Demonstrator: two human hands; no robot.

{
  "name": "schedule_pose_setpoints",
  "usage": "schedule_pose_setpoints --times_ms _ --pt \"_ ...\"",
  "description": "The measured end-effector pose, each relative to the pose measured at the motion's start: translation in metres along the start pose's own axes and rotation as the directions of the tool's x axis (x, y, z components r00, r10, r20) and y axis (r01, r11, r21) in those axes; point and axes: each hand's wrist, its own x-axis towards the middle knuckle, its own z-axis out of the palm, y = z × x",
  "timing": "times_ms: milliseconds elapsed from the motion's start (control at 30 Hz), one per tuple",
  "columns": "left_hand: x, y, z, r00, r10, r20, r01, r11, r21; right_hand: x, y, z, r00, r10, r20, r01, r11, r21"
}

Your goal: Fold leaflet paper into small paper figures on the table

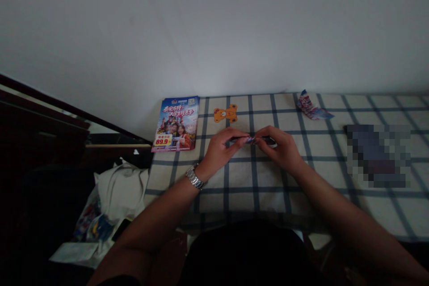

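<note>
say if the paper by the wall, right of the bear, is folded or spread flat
Folded: the paper bends at an angle, one part rising, another tapering right. Number of folds: cannot tell.

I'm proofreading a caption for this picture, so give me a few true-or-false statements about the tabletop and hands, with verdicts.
1. The left hand and right hand both hold a printed paper. True.
2. The silver band is on the right wrist. False: the silver band is on the left wrist.
3. The leaflets lie left of the bear figure. True.
4. The bear figure is green. False: it is orange-yellow.
5. A creased paper lies right of the bear figure. True.
</note>
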Motion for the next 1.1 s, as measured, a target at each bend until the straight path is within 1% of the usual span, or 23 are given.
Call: schedule_pose_setpoints --times_ms 200,433,500,700,933,1000,1100 --pt "0.0005 0.0033 0.0000 0.999 -0.033 -0.009 0.033 0.999 -0.018 0.0003 -0.0006 -0.0004 1.000 -0.009 0.001 0.009 1.000 -0.006" --pt "0.0003 0.0022 0.0002 0.999 -0.050 0.001 0.050 0.997 -0.052 0.0008 -0.0004 -0.0008 1.000 -0.022 -0.010 0.021 1.000 -0.023" --pt "0.0005 0.0022 0.0004 0.999 -0.049 0.004 0.049 0.998 -0.047 0.0007 0.0007 -0.0006 1.000 -0.026 -0.013 0.026 0.999 -0.026" --pt "0.0011 0.0034 0.0015 0.999 -0.038 -0.036 0.038 0.999 0.017 0.0007 0.0030 0.0007 0.999 -0.039 -0.010 0.038 0.999 -0.032" --pt "-0.0005 0.0052 0.0029 0.997 -0.027 -0.068 0.026 0.999 -0.019 0.0008 0.0007 0.0030 0.999 -0.032 0.020 0.032 0.999 -0.006" --pt "-0.0005 0.0053 0.0032 0.997 -0.040 -0.065 0.040 0.999 -0.010 0.0006 0.0012 0.0037 0.999 -0.029 0.023 0.029 1.000 0.002" --pt "-0.0004 0.0041 0.0031 0.998 -0.046 -0.032 0.047 0.999 0.024 0.0003 0.0034 0.0045 0.999 -0.022 0.028 0.022 1.000 0.000"
